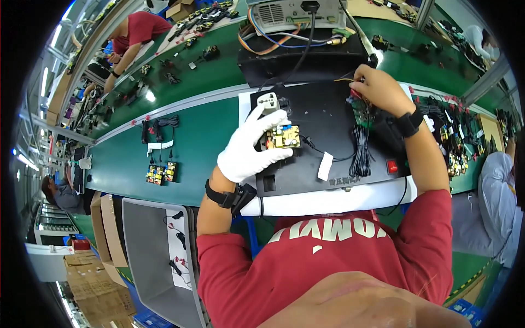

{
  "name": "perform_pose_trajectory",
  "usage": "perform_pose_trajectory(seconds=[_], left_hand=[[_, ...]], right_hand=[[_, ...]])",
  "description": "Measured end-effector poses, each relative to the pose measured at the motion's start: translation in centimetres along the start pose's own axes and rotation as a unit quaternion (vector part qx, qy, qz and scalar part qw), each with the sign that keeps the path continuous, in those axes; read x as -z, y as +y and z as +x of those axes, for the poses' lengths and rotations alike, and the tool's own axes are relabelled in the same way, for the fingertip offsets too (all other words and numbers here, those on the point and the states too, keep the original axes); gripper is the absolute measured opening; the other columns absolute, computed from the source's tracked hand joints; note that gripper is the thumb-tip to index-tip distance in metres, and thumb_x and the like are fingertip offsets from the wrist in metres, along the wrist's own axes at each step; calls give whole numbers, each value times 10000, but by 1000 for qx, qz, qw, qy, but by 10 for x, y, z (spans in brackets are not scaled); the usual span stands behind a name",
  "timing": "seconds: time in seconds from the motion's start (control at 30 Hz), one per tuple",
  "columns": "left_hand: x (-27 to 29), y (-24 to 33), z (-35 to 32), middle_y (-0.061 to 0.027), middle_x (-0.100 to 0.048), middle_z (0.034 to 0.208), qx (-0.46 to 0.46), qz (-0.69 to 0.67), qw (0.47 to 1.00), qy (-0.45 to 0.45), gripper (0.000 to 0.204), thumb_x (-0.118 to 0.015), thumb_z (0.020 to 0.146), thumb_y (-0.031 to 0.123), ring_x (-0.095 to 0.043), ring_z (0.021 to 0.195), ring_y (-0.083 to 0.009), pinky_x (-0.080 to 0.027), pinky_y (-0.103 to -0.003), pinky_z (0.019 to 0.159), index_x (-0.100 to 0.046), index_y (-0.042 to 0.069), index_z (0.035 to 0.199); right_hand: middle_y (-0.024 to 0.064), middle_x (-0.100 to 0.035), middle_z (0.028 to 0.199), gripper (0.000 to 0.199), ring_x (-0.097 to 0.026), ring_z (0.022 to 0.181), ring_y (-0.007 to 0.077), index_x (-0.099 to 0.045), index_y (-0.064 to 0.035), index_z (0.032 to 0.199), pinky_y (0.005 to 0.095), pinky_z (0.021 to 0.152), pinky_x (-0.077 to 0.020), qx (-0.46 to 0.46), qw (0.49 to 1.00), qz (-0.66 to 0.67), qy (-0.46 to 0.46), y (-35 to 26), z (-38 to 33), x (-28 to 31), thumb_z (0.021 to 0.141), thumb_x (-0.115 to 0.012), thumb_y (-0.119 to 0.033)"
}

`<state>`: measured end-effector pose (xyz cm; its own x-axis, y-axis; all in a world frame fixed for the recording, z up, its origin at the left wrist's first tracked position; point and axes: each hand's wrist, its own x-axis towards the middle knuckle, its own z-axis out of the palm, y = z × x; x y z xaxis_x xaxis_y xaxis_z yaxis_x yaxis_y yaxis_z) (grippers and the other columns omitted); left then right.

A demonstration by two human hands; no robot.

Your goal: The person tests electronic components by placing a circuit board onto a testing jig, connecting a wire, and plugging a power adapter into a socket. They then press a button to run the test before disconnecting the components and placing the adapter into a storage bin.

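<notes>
My left hand (249,145), in a white glove, grips a small yellow circuit board (284,136) between thumb and fingers. Just beyond the board sits a white power socket (268,102) on a black test fixture (322,109). A black cable runs right from the board to a white tag (325,166) and a bundled black cord (361,150). At the fixture's far right, my bare right hand (380,90) has its fingers closed beside a thin orange wire (343,80) and red connectors (355,94). What its fingertips hold is hidden.
A red switch (392,166) is at the fixture's near right. Behind stands a grey instrument (292,16) with wires. Boards with cords (162,172) lie left; more boards (456,163) are piled right. A grey bin (156,251) stands lower left. Other people work nearby.
</notes>
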<state>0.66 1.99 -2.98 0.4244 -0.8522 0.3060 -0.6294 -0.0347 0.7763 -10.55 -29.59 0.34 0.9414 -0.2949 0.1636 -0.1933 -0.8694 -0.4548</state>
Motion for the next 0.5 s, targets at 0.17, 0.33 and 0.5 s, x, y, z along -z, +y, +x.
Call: perform_pose_trajectory(seconds=[0.17,0.33,0.5], left_hand=[[0,-6,-3,-167,-600,1265,-9,-8,1000,-10,778,-855,689,93,-530,1229,-225,-338,-364,1091,-473,-5,1359],[0,-9,-3,-182,-557,1317,-9,-12,1000,-10,779,-852,694,88,-549,1206,-227,-376,-356,1064,-468,1,1366],[0,-6,-2,-170,-583,1287,-10,-45,999,-11,748,-853,690,96,-536,1225,-244,-370,-368,1068,-496,16,1342]], right_hand=[[161,-674,804,415,-640,762,364,-629,-14,864,426,684,-487,-51,999,13,-13,-15,-4,-8,910,-565,-421],[149,-672,789,461,-651,746,332,-638,-15,835,405,653,-490,-40,999,-26,-18,-16,-9,-10,848,-636,-476],[163,-653,737,313,-642,737,347,-645,-21,799,428,661,-501,-12,999,-40,18,-6,-9,-19,832,-646,-333]])
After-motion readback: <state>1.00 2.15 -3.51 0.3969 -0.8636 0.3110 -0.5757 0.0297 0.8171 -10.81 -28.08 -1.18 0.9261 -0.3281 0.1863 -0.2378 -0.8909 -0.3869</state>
